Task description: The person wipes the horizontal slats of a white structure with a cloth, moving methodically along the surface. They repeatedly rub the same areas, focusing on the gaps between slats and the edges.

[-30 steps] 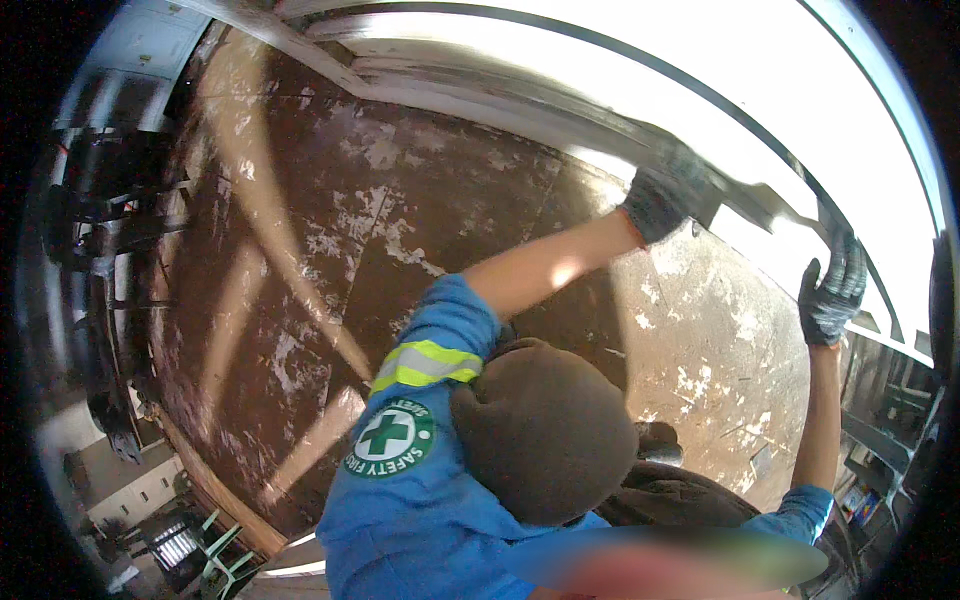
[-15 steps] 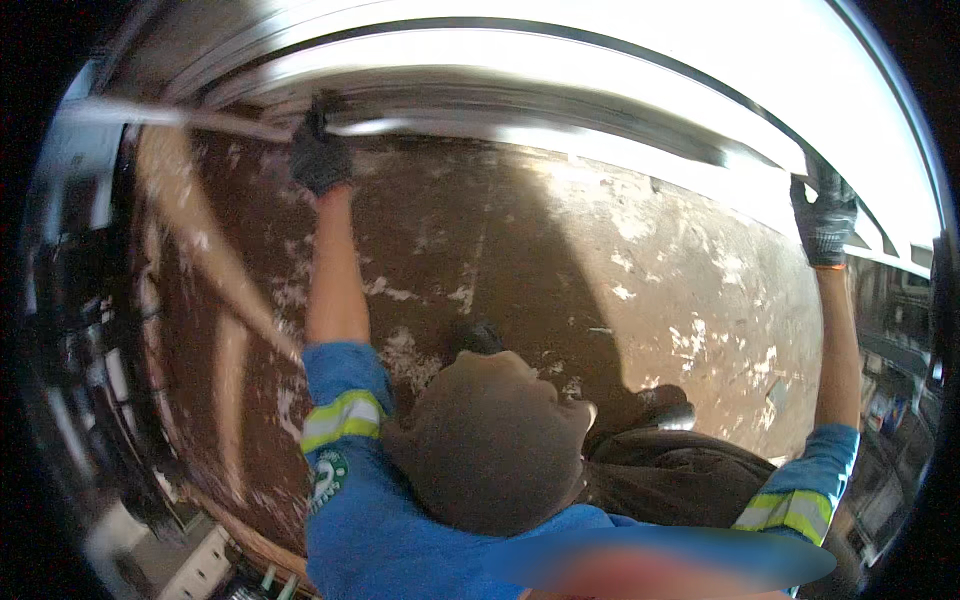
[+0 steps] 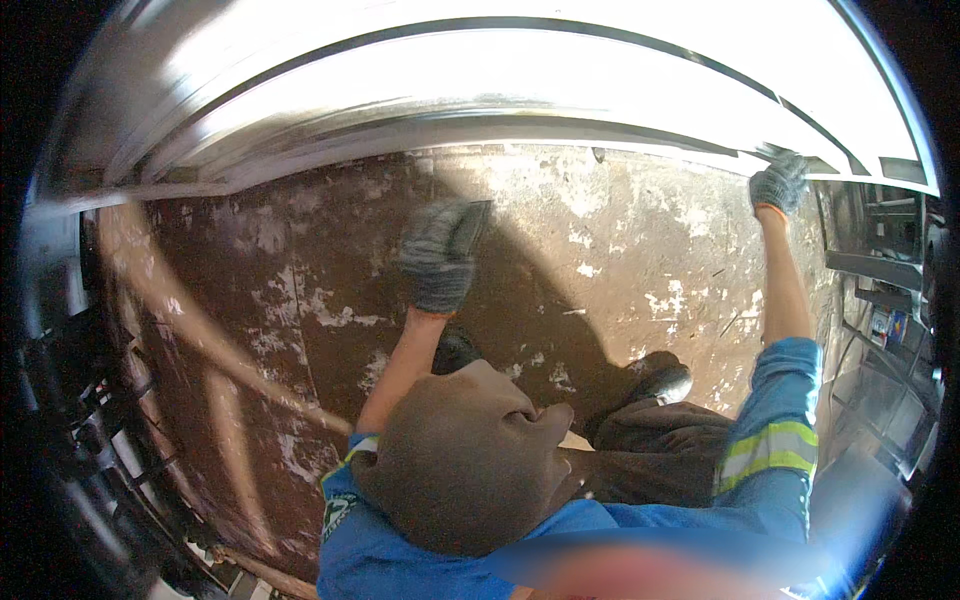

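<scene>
Frame edge (image 3: 590, 132) lies beside right hand (image 3: 779, 185), left hand (image 3: 438, 255) apart.

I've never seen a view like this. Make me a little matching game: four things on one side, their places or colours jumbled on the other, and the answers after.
Things
1. Left hand
2. Right hand
3. Floor
4. Right sleeve

Places or colours
A. Brown, with pale patches
B. At the edge of the white surface
C. Blue, with a yellow-and-silver band
D. Near mid-picture, apart from the white surface

Right pairs
1-D, 2-B, 3-A, 4-C
</scene>
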Available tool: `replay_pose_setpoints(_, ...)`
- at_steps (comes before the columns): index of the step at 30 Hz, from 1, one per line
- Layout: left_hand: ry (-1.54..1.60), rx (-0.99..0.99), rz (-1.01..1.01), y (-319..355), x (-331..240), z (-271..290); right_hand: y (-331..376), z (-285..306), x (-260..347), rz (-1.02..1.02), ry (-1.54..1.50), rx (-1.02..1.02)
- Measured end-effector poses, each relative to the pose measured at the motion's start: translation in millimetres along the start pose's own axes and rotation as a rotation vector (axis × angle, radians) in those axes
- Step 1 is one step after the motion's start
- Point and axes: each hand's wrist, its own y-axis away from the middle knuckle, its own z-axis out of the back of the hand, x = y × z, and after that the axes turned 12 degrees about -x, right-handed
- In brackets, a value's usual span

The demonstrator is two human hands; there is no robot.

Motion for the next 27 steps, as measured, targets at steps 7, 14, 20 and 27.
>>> replay_pose_setpoints(7,0.051,-0.148,0.319,20,8,42,-7,109,150,-0.120,-0.262,0.261)
replay_pose_setpoints(14,0.059,-0.619,0.379,-19,2,109,48,314,401,0.622,-0.696,-0.191)
replay_pose_setpoints(20,-0.272,-0.518,0.182,-63,74,180,80,373,378,1.200,-1.557,0.292)
replay_pose_setpoints(27,-0.785,-0.354,-0.568,-152,103,115,19,186,168,0.278,-1.004,-0.295)
